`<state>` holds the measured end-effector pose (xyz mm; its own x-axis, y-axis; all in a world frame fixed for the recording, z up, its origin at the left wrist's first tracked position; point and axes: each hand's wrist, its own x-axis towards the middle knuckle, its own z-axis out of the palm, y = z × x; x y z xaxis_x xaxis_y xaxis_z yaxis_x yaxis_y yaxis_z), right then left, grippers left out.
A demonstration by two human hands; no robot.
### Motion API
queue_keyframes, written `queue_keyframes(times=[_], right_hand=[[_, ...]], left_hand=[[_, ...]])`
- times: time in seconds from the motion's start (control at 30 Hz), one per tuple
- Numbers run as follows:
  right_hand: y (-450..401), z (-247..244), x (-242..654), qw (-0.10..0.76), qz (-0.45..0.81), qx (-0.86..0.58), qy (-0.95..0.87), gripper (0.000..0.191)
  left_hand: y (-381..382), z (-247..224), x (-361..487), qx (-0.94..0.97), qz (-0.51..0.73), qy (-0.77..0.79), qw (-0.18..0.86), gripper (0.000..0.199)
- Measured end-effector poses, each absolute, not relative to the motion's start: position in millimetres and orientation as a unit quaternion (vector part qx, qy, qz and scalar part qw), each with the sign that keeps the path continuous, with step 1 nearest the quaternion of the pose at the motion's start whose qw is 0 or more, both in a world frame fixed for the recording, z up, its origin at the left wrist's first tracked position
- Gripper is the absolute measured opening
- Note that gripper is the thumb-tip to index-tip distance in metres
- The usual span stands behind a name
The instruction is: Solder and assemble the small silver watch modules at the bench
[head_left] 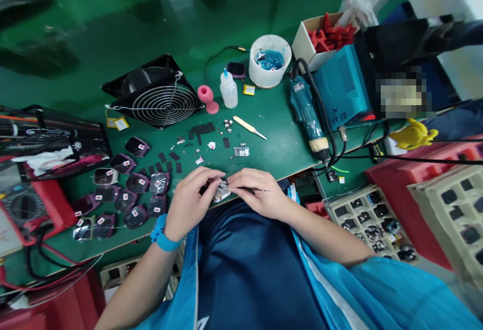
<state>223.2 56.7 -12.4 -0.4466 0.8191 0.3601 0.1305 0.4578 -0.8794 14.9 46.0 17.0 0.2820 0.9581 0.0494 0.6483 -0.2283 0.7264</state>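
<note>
hands meet around a small part at the bench edge, room rightward

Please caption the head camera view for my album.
Left hand holds a small device, right hand a thin tool, at a green bench; black fan beyond.

We noted a green counter. Along its back we logged a black fan, a pink stand, an upright white bottle, a white tub and a carton. To the right we found a teal box, with a teal power driver lying just beside it. Near the middle lay a pale-handled tool, a small circuit board and black strips, some in a close row. At left we saw dark-screened units grouped closely, many bearing red-marked stickers.
</note>
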Motion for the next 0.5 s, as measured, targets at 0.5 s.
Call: queue_keyframes(times=[0.5], right_hand=[[64,-1,225,0.416,0.529,-0.347,-0.653,0.007]], left_hand=[[21,5,14,0.712,0.337,0.572,0.227,0.017]])
